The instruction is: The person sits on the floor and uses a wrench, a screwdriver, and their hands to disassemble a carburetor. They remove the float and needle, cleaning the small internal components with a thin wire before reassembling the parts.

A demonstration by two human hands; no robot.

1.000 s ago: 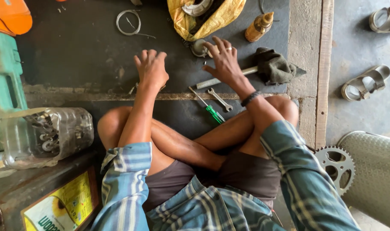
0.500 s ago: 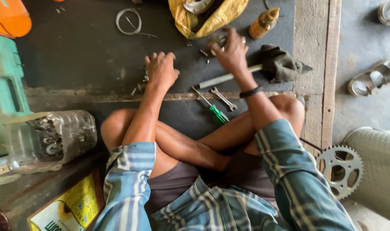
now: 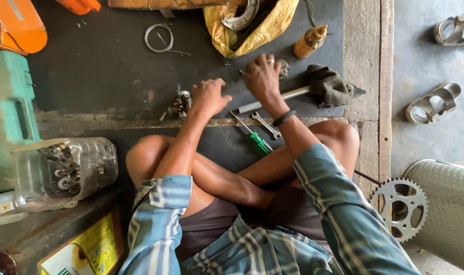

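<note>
The person sits cross-legged, bare knees spread wide to left and right, with both arms stretched forward over the shins and the plaid sleeves rolled up past the elbows. The left hand reaches to the far left of centre, palm down, its fingers curled loosely with the knuckles up and the forearm running straight back to the left knee. The right hand lies a little farther out and to the right, back of the hand up, fingers bent downward, a ring on one finger and a dark band round the wrist.
</note>
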